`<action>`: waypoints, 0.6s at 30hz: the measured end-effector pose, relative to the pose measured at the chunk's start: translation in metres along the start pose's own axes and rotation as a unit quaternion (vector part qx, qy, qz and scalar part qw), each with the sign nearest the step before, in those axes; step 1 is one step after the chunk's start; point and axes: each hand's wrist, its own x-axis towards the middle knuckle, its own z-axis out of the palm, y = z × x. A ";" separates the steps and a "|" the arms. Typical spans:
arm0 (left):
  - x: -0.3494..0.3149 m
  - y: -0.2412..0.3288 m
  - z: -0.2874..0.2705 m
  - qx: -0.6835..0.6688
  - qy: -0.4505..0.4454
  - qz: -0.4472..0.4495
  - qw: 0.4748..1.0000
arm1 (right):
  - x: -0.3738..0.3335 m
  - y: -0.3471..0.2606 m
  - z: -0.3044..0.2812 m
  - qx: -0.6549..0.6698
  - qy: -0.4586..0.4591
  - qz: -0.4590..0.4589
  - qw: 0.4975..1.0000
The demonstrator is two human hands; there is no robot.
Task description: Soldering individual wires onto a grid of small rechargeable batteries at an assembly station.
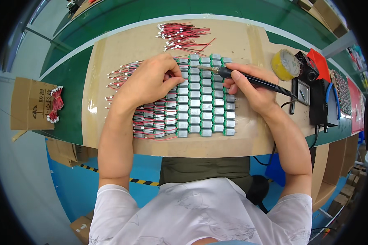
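Rows of small silver motors with green ends (206, 107) lie closely packed on a cardboard sheet. Thin red and black wires with white plugs (120, 75) run from the motors on the left side. My left hand (151, 79) rests over these wired motors, thumb and fingers pinched together at the edge of the bare ones; what lies between the fingertips is hidden. In my right hand (255, 87) is a soldering iron (249, 78), held like a pen. Its metal tip points left, over the upper motors and a short way from my left fingers.
Loose red and black wires (182, 36) are piled at the far side of the cardboard sheet (106, 53). On the right stand a yellow tape roll (285, 64), a black soldering station (321, 102) and a red tray (318, 63). A carton (30, 102) with a wire bundle (55, 104) sits left.
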 end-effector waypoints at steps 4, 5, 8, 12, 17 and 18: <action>-0.003 -0.003 0.001 -0.022 0.003 0.003 1.000 | -0.001 -0.004 0.001 0.002 0.004 0.013 1.000; -0.003 -0.003 0.001 -0.022 0.002 0.004 1.000 | 0.000 -0.004 0.001 -0.003 -0.001 0.004 1.000; -0.001 -0.003 0.004 -0.039 0.015 -0.022 0.999 | 0.000 -0.002 0.000 -0.012 -0.012 -0.008 1.000; -0.001 -0.002 0.009 -0.006 0.041 -0.009 0.999 | -0.001 -0.002 0.000 -0.012 -0.018 -0.005 1.000; 0.000 -0.004 0.012 0.016 0.062 0.009 0.998 | 0.001 0.000 0.000 -0.021 -0.024 -0.015 0.999; 0.001 -0.003 0.012 0.017 0.060 0.005 0.998 | 0.001 0.000 0.000 -0.023 -0.024 -0.019 0.999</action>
